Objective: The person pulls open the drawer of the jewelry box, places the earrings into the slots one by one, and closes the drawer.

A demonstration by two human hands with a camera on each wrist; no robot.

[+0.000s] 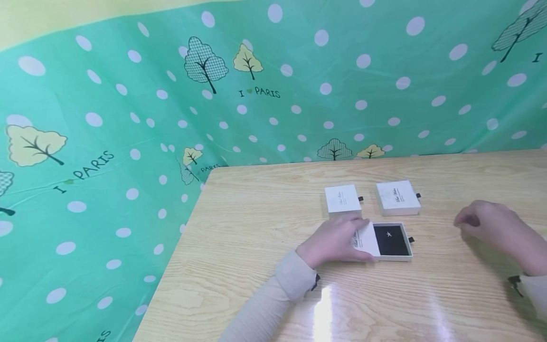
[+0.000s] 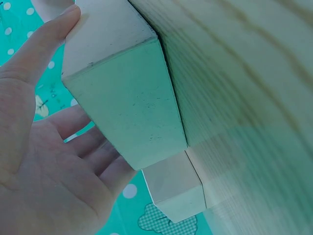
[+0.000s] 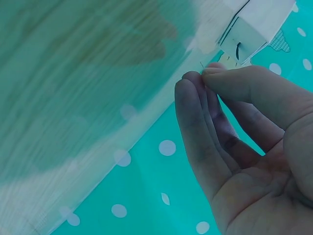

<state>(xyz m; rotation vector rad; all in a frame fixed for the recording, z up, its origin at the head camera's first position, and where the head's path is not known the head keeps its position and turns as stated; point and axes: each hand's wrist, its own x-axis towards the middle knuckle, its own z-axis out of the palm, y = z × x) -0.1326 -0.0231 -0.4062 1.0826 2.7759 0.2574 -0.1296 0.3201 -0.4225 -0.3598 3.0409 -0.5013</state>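
In the head view my left hand (image 1: 335, 239) holds a small white cardboard box (image 1: 369, 242) by its sleeve on the table. Its drawer (image 1: 396, 258) is slid partly out to the right. On the black pad (image 1: 398, 246) inside lies a small silvery star-shaped piece (image 1: 389, 234). The left wrist view has thumb and fingers on opposite sides of the box (image 2: 124, 100). Raised over the table to the right, my right hand (image 1: 497, 228) pinches a tiny thin wire-like piece (image 3: 201, 64) between thumb and fingertips; most of it is hidden.
Two closed white boxes with dark pull tabs stand behind: one box (image 1: 342, 197) just beyond my left hand, the other box (image 1: 397, 197) to its right. A wooden table (image 1: 239, 223) bears them all. Green dotted cloth (image 1: 299, 95) hangs along the back and left.
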